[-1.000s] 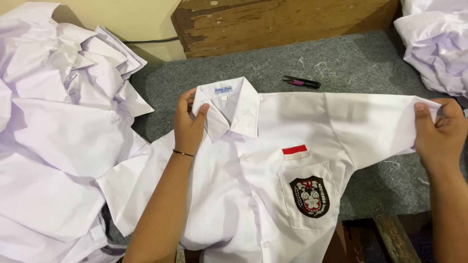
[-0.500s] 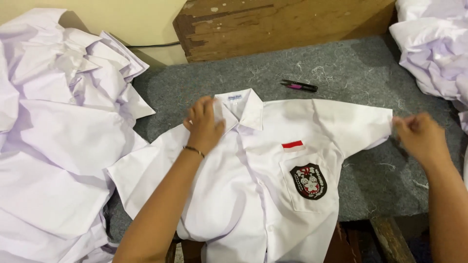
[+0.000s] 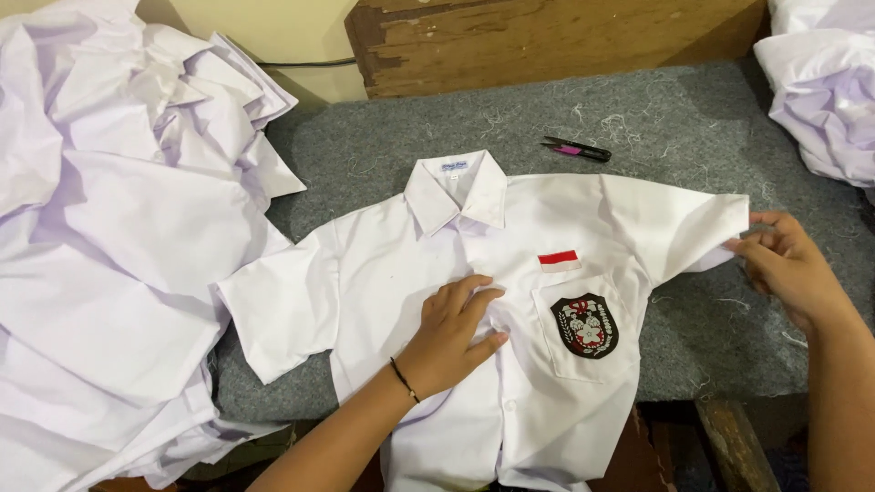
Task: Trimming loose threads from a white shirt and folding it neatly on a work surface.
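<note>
I have the white short-sleeved shirt (image 3: 510, 301) lying face up on the grey felt surface (image 3: 711, 137), collar toward the far edge, its hem hanging over the near edge. My left hand (image 3: 451, 333) lies open and flat on the button placket at chest height, just beside the pocket badge (image 3: 584, 324), pinning the cloth. My right hand (image 3: 788, 264) is closed in a pinch on the hem of the shirt's sleeve on my right, drawing it outward.

To do this well, I judge the flat palm should hold firm while the pinch pulls straight out along the sleeve, gently, so the front does not skew and creases run out toward the cuff. The opposite sleeve (image 3: 273, 314) lies a little rumpled beside the pile of white shirts (image 3: 100, 255). A small pair of thread snips (image 3: 576, 148) sits beyond the collar, well apart from both hands. Another white heap (image 3: 825, 91) rests at the far right.
</note>
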